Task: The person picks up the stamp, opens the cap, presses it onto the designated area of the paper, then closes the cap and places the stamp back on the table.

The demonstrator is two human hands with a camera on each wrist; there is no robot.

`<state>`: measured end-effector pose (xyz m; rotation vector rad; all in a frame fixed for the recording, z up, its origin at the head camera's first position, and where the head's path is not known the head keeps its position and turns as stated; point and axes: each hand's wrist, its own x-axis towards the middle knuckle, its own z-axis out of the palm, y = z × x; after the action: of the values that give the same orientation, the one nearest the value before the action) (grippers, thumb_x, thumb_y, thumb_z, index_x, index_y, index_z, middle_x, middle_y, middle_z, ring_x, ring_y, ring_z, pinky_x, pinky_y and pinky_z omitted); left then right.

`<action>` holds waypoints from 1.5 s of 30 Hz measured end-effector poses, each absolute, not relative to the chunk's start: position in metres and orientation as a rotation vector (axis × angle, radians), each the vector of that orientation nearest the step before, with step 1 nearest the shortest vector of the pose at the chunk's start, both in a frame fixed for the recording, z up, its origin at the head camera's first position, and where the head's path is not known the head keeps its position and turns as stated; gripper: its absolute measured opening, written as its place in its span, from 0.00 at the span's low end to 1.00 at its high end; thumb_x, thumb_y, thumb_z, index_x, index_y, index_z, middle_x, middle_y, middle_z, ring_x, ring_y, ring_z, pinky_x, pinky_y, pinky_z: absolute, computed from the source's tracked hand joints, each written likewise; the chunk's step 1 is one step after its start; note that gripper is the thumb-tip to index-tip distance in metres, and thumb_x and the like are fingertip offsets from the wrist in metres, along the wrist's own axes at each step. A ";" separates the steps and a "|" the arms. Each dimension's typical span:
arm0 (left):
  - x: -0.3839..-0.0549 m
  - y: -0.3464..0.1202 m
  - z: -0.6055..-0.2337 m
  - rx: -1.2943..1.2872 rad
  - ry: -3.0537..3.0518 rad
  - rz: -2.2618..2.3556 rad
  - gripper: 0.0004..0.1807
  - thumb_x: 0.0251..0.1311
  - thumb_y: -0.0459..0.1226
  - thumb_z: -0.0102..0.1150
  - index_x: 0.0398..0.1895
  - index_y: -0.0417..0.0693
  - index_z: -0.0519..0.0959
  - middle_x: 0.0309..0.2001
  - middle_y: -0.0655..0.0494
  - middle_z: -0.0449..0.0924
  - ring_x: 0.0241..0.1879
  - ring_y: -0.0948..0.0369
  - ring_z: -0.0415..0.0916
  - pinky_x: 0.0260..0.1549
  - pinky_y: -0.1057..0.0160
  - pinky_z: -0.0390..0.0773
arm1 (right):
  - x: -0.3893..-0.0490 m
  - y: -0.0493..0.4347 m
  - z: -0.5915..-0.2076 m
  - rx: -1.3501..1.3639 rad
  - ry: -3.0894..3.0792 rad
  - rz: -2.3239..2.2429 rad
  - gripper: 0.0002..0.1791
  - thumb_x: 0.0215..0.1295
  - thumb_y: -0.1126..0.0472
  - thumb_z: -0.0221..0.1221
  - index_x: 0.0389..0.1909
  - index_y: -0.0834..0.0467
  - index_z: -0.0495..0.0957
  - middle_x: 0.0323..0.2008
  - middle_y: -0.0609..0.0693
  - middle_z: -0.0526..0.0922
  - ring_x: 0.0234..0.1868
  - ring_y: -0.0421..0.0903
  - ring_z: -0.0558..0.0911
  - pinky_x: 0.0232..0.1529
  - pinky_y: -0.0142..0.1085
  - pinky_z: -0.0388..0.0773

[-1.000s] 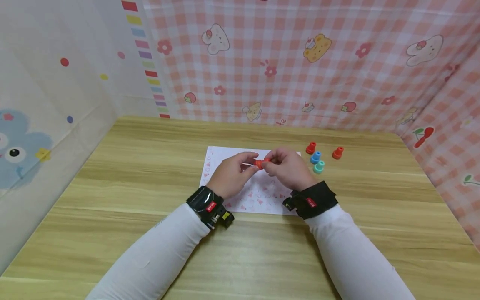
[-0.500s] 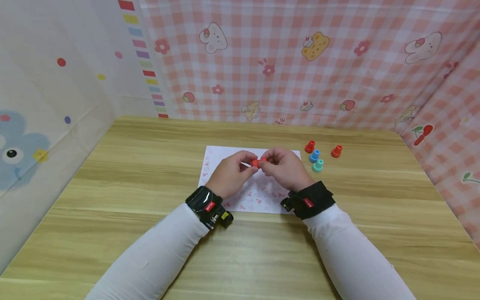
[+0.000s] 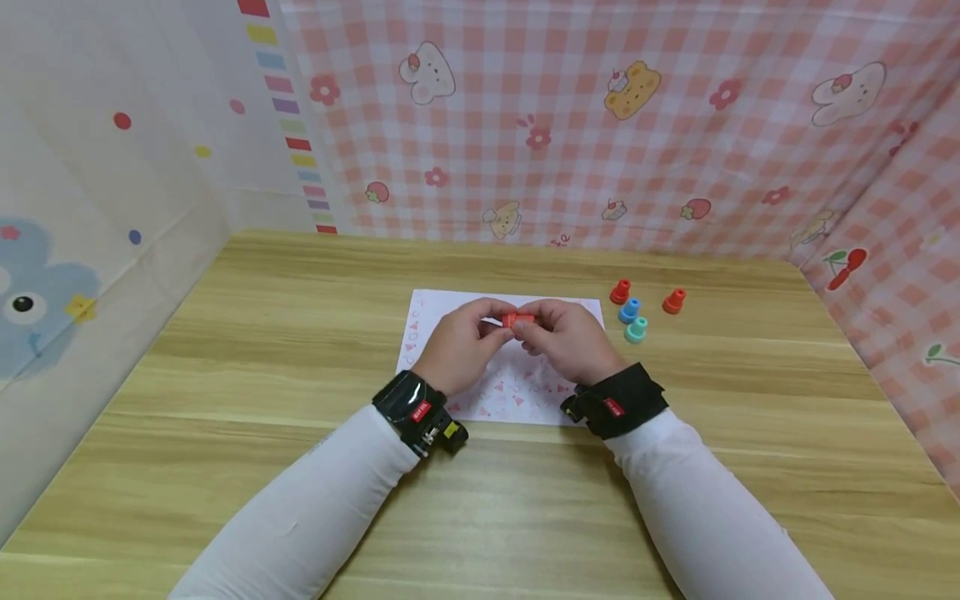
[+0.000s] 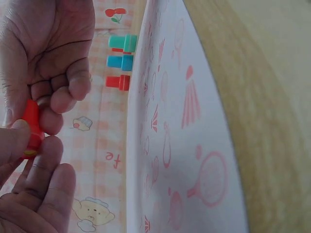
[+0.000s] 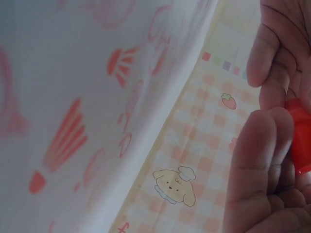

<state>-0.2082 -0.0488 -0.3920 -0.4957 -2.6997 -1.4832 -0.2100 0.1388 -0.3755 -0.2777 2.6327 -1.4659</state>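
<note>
A small red stamp (image 3: 517, 320) is held up over the printed sheet of paper (image 3: 442, 302), between both hands. My left hand (image 3: 459, 346) pinches its wider end with thumb and fingers. From the other side, my right hand (image 3: 573, 337) pinches the narrower end, and the fingertips of the two hands nearly meet. In the left wrist view, the red stamp (image 4: 32, 128) shows a yellowish patch near its lower end. Fingers cover much of the red stamp (image 5: 300, 133) in the right wrist view. Pink-red shuttlecock and racket prints mark the paper.
Right of the paper several stamps stand upright: a red one (image 3: 620, 292), a blue one (image 3: 630, 311), a teal one (image 3: 636, 330) and another red one (image 3: 674, 301) farther right. A pink checked cloth (image 3: 570, 167) hangs behind the wooden table (image 3: 300, 333).
My right hand has shifted slightly left, closer to my left hand, and its fingers have changed position on the red stamp. Both hands keep hold of it. The standing stamps stay put.
</note>
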 end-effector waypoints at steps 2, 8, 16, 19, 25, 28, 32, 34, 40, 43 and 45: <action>-0.208 -0.049 -0.392 -0.502 -2.684 -1.499 0.14 0.73 0.40 0.65 0.58 0.53 0.84 0.54 0.59 0.86 0.41 0.63 0.82 0.39 0.62 0.80 | -0.209 0.138 -0.375 -0.309 2.660 -1.447 0.12 0.76 0.57 0.63 0.50 0.60 0.87 0.36 0.56 0.88 0.34 0.46 0.82 0.39 0.37 0.78; -0.209 -0.049 -0.391 -0.522 -2.650 -1.540 0.14 0.73 0.39 0.64 0.59 0.53 0.85 0.55 0.58 0.87 0.43 0.61 0.83 0.41 0.61 0.80 | -0.210 0.139 -0.375 -0.296 2.674 -1.435 0.12 0.77 0.57 0.62 0.50 0.60 0.86 0.37 0.56 0.89 0.35 0.46 0.83 0.40 0.36 0.79; -0.213 -0.049 -0.392 -0.558 -2.603 -1.615 0.11 0.72 0.37 0.65 0.54 0.50 0.85 0.54 0.56 0.88 0.45 0.60 0.85 0.43 0.63 0.79 | -0.212 0.142 -0.372 -0.270 2.645 -1.417 0.12 0.78 0.56 0.61 0.51 0.59 0.86 0.39 0.56 0.90 0.37 0.45 0.85 0.42 0.35 0.81; -0.213 -0.049 -0.391 -0.553 -2.600 -1.637 0.10 0.71 0.36 0.66 0.53 0.49 0.86 0.53 0.55 0.88 0.46 0.60 0.86 0.43 0.63 0.79 | -0.213 0.142 -0.372 -0.274 2.632 -1.424 0.12 0.78 0.57 0.61 0.51 0.59 0.85 0.39 0.55 0.89 0.37 0.45 0.86 0.44 0.38 0.83; -0.212 -0.051 -0.389 -0.542 -2.610 -1.668 0.11 0.71 0.36 0.65 0.53 0.47 0.85 0.55 0.54 0.88 0.46 0.59 0.86 0.44 0.63 0.79 | -0.214 0.141 -0.374 -0.266 2.609 -1.442 0.10 0.78 0.59 0.61 0.50 0.60 0.85 0.38 0.54 0.89 0.37 0.45 0.86 0.49 0.45 0.86; -0.212 -0.051 -0.389 -0.526 -2.612 -1.695 0.11 0.71 0.36 0.65 0.53 0.47 0.85 0.56 0.54 0.88 0.47 0.59 0.87 0.45 0.63 0.79 | -0.213 0.141 -0.373 -0.258 2.590 -1.453 0.10 0.78 0.60 0.61 0.50 0.61 0.85 0.39 0.55 0.89 0.37 0.45 0.86 0.49 0.43 0.87; -0.212 -0.052 -0.390 -0.508 -2.610 -1.717 0.10 0.71 0.36 0.65 0.53 0.48 0.85 0.57 0.55 0.87 0.48 0.59 0.87 0.45 0.62 0.80 | -0.213 0.141 -0.374 -0.256 2.571 -1.469 0.10 0.77 0.61 0.61 0.51 0.61 0.85 0.39 0.56 0.89 0.37 0.45 0.86 0.48 0.39 0.86; -0.212 -0.052 -0.391 -0.505 -2.608 -1.722 0.10 0.71 0.36 0.65 0.52 0.48 0.85 0.57 0.55 0.87 0.48 0.59 0.87 0.45 0.62 0.80 | -0.213 0.141 -0.374 -0.257 2.567 -1.470 0.11 0.77 0.61 0.61 0.51 0.62 0.85 0.39 0.56 0.89 0.37 0.45 0.86 0.49 0.40 0.86; -0.212 -0.052 -0.392 -0.505 -2.608 -1.725 0.10 0.71 0.36 0.66 0.52 0.48 0.85 0.57 0.55 0.88 0.48 0.59 0.87 0.46 0.62 0.81 | -0.213 0.140 -0.375 -0.243 2.555 -1.486 0.10 0.77 0.61 0.61 0.51 0.62 0.85 0.39 0.56 0.89 0.37 0.45 0.86 0.50 0.43 0.87; -0.212 -0.052 -0.392 -0.504 -2.613 -1.730 0.09 0.71 0.36 0.66 0.51 0.47 0.85 0.56 0.54 0.88 0.49 0.58 0.87 0.46 0.61 0.81 | -0.212 0.141 -0.376 -0.247 2.554 -1.486 0.10 0.78 0.61 0.60 0.50 0.62 0.85 0.39 0.56 0.89 0.37 0.45 0.86 0.51 0.45 0.87; -0.211 -0.052 -0.391 -0.502 -2.617 -1.734 0.09 0.71 0.36 0.66 0.51 0.47 0.85 0.56 0.54 0.87 0.49 0.58 0.87 0.46 0.61 0.82 | -0.212 0.140 -0.376 -0.252 2.555 -1.481 0.10 0.78 0.61 0.60 0.50 0.62 0.84 0.38 0.56 0.89 0.37 0.45 0.86 0.52 0.48 0.86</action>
<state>-0.2113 -0.0524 -0.3915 -0.5019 -2.6165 -1.7344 -0.2116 0.1405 -0.3760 -0.2521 2.5550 -1.4815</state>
